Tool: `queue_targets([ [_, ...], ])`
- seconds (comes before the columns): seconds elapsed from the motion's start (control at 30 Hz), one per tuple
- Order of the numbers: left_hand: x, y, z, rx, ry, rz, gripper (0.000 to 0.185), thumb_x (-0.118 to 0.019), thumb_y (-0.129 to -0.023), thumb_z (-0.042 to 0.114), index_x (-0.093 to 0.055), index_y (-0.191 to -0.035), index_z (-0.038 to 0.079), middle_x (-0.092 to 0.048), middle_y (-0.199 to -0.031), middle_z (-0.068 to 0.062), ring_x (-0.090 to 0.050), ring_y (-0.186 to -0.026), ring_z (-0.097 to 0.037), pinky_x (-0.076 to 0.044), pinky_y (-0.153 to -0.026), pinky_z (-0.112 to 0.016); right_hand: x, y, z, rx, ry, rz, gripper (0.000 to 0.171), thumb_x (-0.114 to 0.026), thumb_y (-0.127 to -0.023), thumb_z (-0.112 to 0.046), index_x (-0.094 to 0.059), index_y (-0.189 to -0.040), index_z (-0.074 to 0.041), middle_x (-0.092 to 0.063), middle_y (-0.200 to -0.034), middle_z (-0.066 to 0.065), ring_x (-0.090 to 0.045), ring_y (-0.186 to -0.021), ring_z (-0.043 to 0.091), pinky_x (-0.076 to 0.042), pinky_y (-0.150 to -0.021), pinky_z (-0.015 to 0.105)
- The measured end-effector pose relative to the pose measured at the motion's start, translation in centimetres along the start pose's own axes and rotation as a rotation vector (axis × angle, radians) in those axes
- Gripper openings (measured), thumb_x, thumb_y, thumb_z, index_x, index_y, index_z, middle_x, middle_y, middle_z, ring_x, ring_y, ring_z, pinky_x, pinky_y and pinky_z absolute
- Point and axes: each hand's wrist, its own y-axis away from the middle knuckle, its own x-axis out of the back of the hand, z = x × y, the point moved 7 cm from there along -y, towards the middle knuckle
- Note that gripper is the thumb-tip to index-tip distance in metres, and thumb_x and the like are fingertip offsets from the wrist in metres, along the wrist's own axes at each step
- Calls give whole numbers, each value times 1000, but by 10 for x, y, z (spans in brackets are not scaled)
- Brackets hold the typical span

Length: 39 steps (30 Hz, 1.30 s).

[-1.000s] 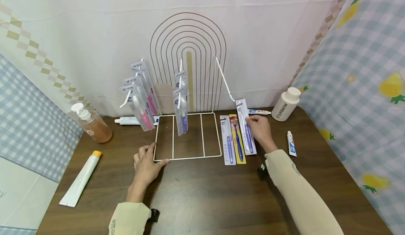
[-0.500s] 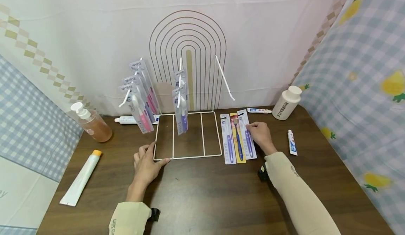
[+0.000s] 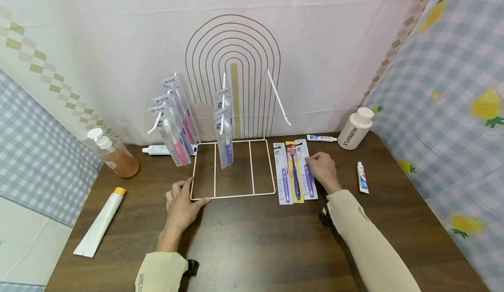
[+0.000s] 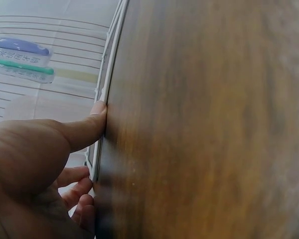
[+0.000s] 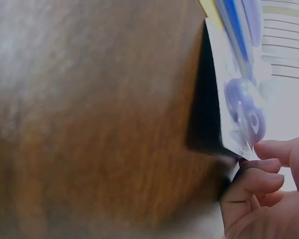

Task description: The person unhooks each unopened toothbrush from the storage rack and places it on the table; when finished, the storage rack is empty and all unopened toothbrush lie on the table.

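Observation:
In the head view, my right hand [image 3: 322, 169] pinches the right edge of a packaged purple toothbrush [image 3: 306, 169]. The right wrist view shows thumb and fingertips at that edge, with a dark shadow under the tilted pack [image 5: 239, 104]. To its left lie a yellow-backed toothbrush pack [image 3: 295, 174] and another purple toothbrush pack [image 3: 283, 174]. My left hand [image 3: 183, 206] holds the front left corner of a white wire rack [image 3: 232, 196], thumb on the front bar and fingers along the side. Packaged toothbrushes hang on the rack's left [image 3: 175, 130] and middle hooks [image 3: 224, 130]; its right hook [image 3: 278, 99] is bare.
On the left stand a pump bottle [image 3: 118, 156] and a yellow-capped tube [image 3: 100, 222]. A toothpaste tube [image 3: 159, 150] lies behind the rack's left side. At the right are a white bottle [image 3: 355, 128] and two small toothpaste tubes [image 3: 322, 138], [image 3: 362, 178].
My right hand has lowered the purple toothbrush pack from near the right hook's end to beside the yellow-backed pack. My left hand has stayed at the rack's corner.

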Motion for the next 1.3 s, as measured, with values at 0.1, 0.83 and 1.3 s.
queue_targets([
  [0.1,0,0,0,-4,-3,5,93,-86,-100,31,-38,-175,1,-37,-166,-28,-29,-147,-57,-26,-124,-72,-1,2,-1,-21,12,10,39,-63,-116,-30,-73,-127,5,-75,-123,24,-69,-100,29,-54,-86,39],
  [0.83,-2,-2,-3,-4,-4,3,95,-87,-100,33,-38,-175,3,-36,-167,-28,-29,-146,-57,-27,-124,-72,-4,11,-48,177,-161,134,38,-67,-114,-23,-70,-143,1,-75,-123,24,-69,-97,27,-53,-85,36],
  [1.3,-1,3,4,7,5,1,93,-87,-101,31,-39,-175,2,-36,-167,-29,-29,-147,-58,-26,-124,-71,-37,83,-195,676,-434,-114,34,-80,-105,-11,-77,-136,3,-73,-118,24,-61,-84,12,-49,-73,18],
])
